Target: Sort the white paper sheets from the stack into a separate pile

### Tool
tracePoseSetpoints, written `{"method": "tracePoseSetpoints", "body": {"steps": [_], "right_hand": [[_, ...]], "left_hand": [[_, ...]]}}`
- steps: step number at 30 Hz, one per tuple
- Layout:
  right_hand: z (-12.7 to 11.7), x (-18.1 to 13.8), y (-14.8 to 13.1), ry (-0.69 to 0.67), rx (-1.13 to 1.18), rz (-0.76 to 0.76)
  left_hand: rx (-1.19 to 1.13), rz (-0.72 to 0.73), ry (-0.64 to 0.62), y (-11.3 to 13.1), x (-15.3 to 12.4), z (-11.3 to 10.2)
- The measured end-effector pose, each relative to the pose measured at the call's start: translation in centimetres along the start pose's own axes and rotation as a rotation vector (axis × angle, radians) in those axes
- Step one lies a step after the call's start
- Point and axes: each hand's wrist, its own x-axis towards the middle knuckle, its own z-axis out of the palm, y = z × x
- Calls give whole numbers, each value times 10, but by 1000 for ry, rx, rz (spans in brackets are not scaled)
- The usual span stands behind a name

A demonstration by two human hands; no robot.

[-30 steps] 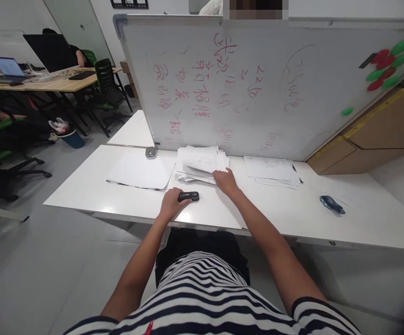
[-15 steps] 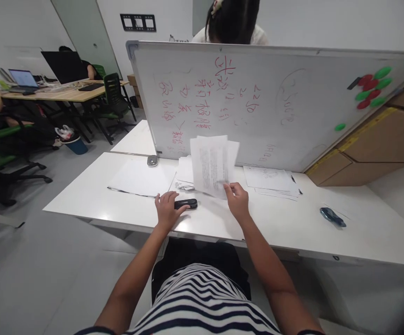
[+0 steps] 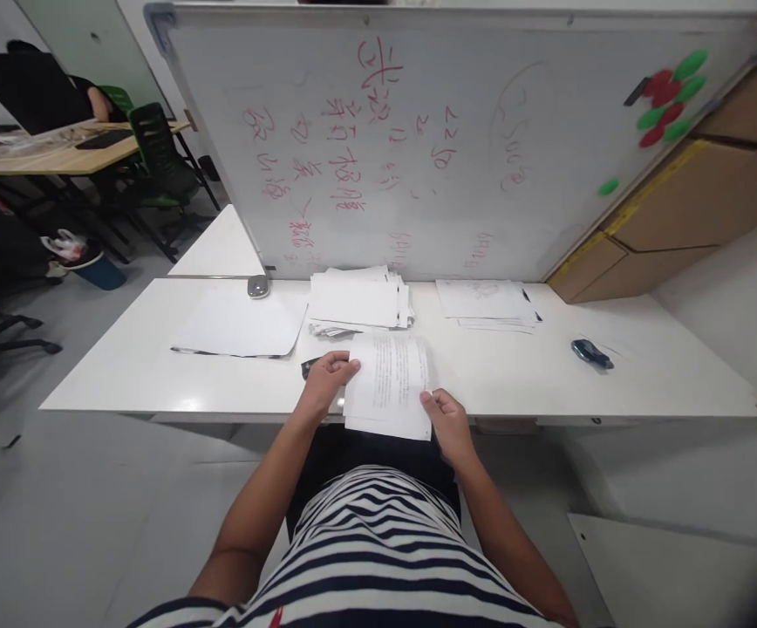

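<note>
Printed sheets of paper point(image 3: 388, 388) are held between my two hands, over the front edge of the white table point(image 3: 502, 388). My left hand point(image 3: 327, 381) pinches their left edge, and my right hand point(image 3: 447, 419) grips the lower right edge. Partly hidden behind my left hand and the sheets lies a black stapler point(image 3: 308, 368). Just beyond the held sheets is an uneven stack of paper point(image 3: 356, 298).
A large sheet point(image 3: 238, 323) and a grey rounded object point(image 3: 258, 286) lie at the left. More papers point(image 3: 483, 301) and a dark blue tool point(image 3: 591, 353) are at the right. A whiteboard point(image 3: 470, 201) stands along the back beside cardboard boxes point(image 3: 679, 222).
My left hand has let go of the stapler and taken the left edge of the sheets. The sheets have come down and nearer to me, uncovering the stack. The view has tilted down.
</note>
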Motion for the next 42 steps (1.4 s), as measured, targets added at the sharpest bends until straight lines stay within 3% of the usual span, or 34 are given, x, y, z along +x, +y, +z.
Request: {"method": "tracePoseSetpoints", "body": {"steps": [4,8,13,18,23,26,28,30,33,35,37,40,42], "right_hand": [[-4,-9,16,87,5,75],[-4,-13,29,152,13,122],[-6,-13,35,152,40,168],[-11,-8,33,112,-28,121],[-22,5,9,114,-82,34],[-32,15,-21,180,-247,-128],[-40,21,-45,207,-418,-286],[-47,26,-67,159,-610,-458],[-52,32,-90,-52,-863,-627],[-53,36,-96,-202,-938,-662],[-51,39,-98,-299,-953,-672],[-48,40,-98,-330,-956,-676],[-48,39,-99,-293,-955,-678]], "left_hand": [[151,6,-98,-15,0,6],[329,81,-92,-23,-2,12],[481,104,-110,-29,0,13],[459,63,-136,-30,0,15],[345,65,-226,-23,-2,21],[367,88,-220,-18,-5,25],[493,109,-144,-16,-9,26],[621,178,24,-14,-13,25],[637,416,210,-14,-12,23],[578,523,163,-14,-7,20],[499,513,41,-14,0,17],[407,412,-108,-13,8,12],[404,365,-103,-12,8,11]]}}
